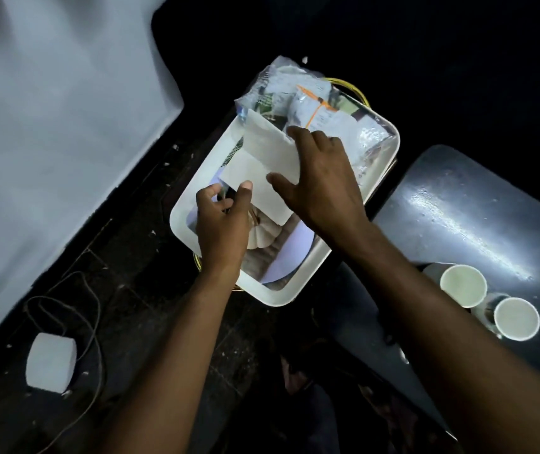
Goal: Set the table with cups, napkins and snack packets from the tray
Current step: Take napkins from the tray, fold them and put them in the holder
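A white tray (301,283) with a printed picture on its floor stands in the middle of the view. White napkins (262,158) lie folded in it. My left hand (222,221) pinches the near edge of a napkin between thumb and fingers. My right hand (321,181) lies over the napkins from the right, its thumb curled under a sheet and its fingers on top. Clear snack packets (294,96) with an orange tie fill the tray's far end. Two white paper cups (463,285) (516,318) stand upright on the dark table (478,198) at the right.
The tray rests on a dark stand with a yellow rim (350,86) showing behind it. A pale wall (49,126) fills the left. On the dark floor lie a white block (50,363) and a thin cable (95,322).
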